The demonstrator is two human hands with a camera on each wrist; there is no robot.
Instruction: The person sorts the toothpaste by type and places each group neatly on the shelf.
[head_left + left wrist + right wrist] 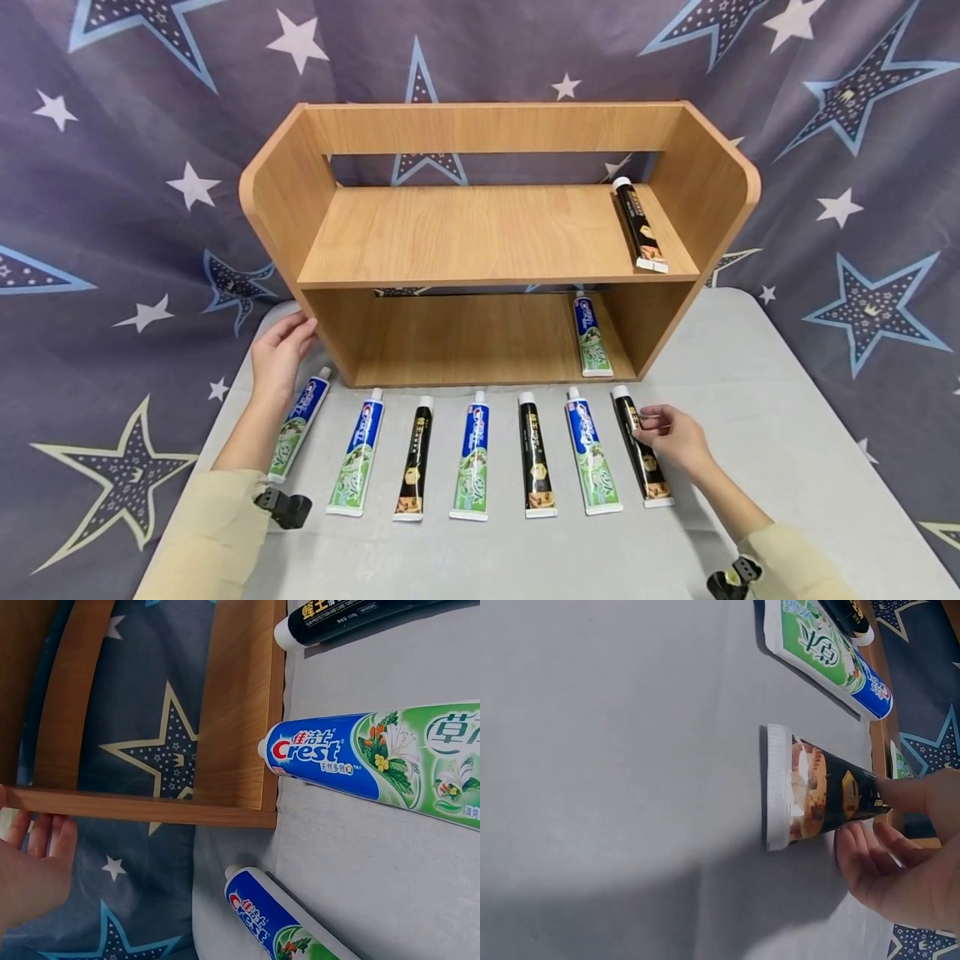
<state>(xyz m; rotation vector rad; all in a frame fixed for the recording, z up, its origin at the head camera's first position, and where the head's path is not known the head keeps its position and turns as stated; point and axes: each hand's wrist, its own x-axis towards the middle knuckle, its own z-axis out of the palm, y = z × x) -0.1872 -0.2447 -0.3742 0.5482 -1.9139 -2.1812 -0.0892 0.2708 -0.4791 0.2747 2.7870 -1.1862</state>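
1. Far left, a star-patterned cloth (135, 225) hangs behind the grey table (810, 467). The left hand (281, 358) touches the left side panel of the wooden shelf (495, 127). Its fingers lie close together against the panel's outer face; whether the thumb clamps the board, I cannot tell.

2. Just right of the left forearm, the leftmost Crest tube (306, 417), blue and green, lies aslant, its cap at the far end beside the shelf's foot.

3. Next along the table, near the shelf's front, lie the second Crest tube (358, 458) and the left black tube (415, 462), side by side and apart, caps far.

4. In the middle come the third Crest tube (470, 458) and the middle black tube (536, 462), also apart, caps far.

5. Farther back, toward the right, a shelved Crest tube (592, 337) lies on the lower tier and a shelved black tube (639, 225) on the upper tier, near the right side panel.

6. Nearer, the fourth Crest tube (592, 454) lies left of the right-end black tube (643, 454), which is on the table before the shelf's right end. The right hand (675, 437) pinches this black tube toward its far end, thumb on one side and fingers on the other.
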